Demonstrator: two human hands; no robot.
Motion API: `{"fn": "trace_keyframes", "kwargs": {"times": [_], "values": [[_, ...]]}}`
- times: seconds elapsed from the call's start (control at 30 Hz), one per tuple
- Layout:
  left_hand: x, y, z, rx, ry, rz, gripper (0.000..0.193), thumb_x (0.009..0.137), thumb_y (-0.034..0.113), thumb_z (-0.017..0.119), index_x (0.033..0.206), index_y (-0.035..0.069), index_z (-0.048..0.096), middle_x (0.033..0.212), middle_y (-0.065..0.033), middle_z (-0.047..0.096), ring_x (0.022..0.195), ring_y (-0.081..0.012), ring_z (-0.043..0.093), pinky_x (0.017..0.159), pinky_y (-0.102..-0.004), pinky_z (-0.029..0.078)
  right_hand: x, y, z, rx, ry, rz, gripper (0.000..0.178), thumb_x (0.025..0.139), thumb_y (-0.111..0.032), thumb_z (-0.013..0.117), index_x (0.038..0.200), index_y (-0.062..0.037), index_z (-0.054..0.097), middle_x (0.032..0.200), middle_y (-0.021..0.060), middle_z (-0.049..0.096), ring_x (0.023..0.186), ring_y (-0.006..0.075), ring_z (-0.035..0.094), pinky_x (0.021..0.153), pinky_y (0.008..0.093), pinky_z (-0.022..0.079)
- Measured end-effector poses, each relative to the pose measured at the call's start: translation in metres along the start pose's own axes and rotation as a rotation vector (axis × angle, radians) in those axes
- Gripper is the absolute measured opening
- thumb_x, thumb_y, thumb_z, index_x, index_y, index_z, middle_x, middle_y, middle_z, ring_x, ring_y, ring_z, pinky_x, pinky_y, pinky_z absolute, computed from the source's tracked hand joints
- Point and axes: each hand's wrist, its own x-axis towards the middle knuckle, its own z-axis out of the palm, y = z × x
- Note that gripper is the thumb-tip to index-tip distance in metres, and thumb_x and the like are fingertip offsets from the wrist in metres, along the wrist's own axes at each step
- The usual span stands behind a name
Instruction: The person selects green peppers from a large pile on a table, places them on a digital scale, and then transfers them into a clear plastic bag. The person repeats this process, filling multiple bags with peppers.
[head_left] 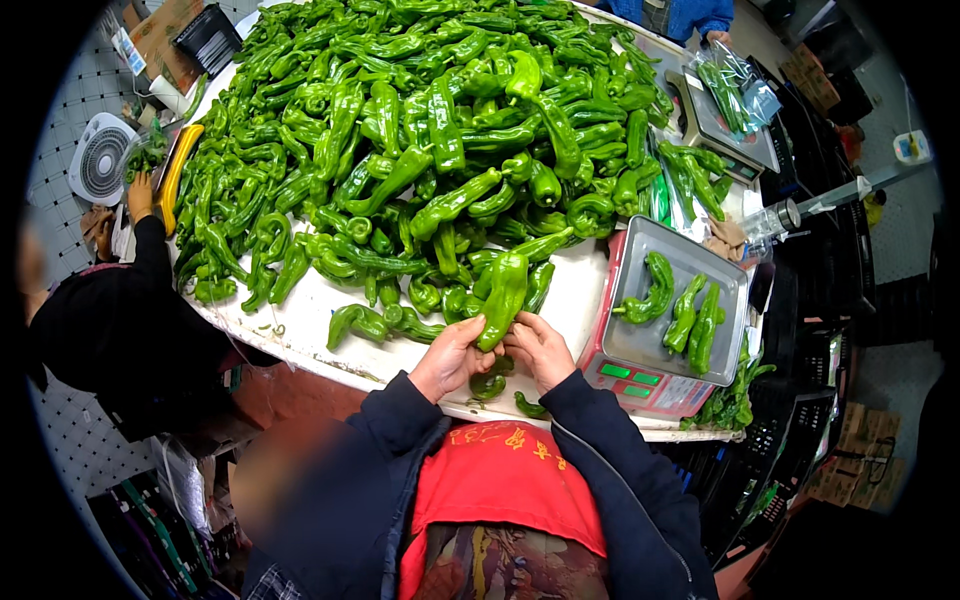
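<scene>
Both hands meet on one long green pepper [503, 297]: the left hand [452, 357] grips its lower end with closed fingers, and the right hand [541, 349] pinches the same end from the other side. Glossy, wrinkled and tapered, the pepper stands tip-up over the white table [310, 320]. Behind that pepper spreads a huge pepper heap [420, 130]. Right of it sits a red scale [650, 360], three peppers lying on its metal tray. Small loose peppers [500, 390] lie under the wrists.

A big white desk [310, 325] fills the middle. A small white round fan [100, 158] sits on the dotted floor. Black plastic crates [800, 440] and brown cardboard boxes [865, 450] stand stacked at the right.
</scene>
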Motion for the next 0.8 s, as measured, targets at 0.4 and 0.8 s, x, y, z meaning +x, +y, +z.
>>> {"fn": "trace_keyframes", "kwargs": {"times": [0.4,0.8], "values": [[-0.019,0.027,-0.001,0.104,-0.104,-0.069,0.041,0.106,0.036,0.042,0.12,0.001,0.057,0.094,-0.0169,0.069,0.066,-0.0193,0.065,0.061,-0.0289,0.055,0.003,-0.02,0.052,0.213,0.035,-0.057,0.031,0.101,-0.018,0.054,0.126,0.0001,0.049,0.103,0.0075,0.062,0.079,0.0136,0.06,0.066,0.0258,0.048],[-0.022,0.025,-0.01,0.235,-0.1,-0.053,0.043,0.106,0.037,0.043,0.13,0.002,0.053,0.112,-0.0158,0.067,0.087,-0.0221,0.069,0.076,-0.0313,0.057,0.001,-0.013,0.053,-0.269,0.16,-0.311,0.029,0.094,-0.009,0.063,0.12,-0.0007,0.054,0.102,0.0072,0.066,0.089,0.013,0.063,0.076,0.0274,0.052]]}}
